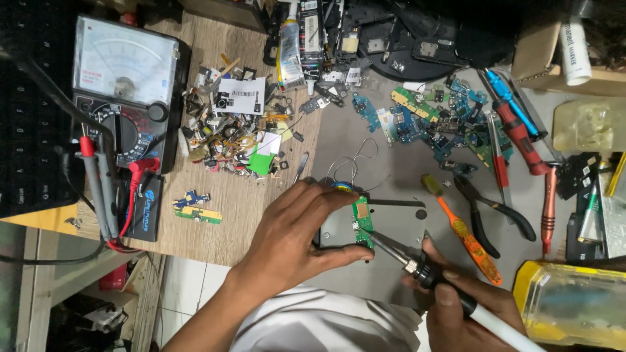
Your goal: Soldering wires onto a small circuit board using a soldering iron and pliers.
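My left hand (297, 234) pinches a small green circuit board (362, 221) between thumb and fingers, pressing it onto a grey metal plate (398, 225). A soldering iron (424, 270) with a black collar and white handle sits in my right hand (466, 306), its metal tip touching the lower end of the green board. A loop of thin solder wire (352, 166) lies just behind my left fingers.
An analog multimeter (124, 91) with red and black probes stands at the left. A heap of small parts (235, 130) and several blue-green boards (437, 124) lie behind. Pliers (489, 212), an orange toothbrush (463, 231), red screwdrivers (521, 140) and a yellow box (570, 303) crowd the right.
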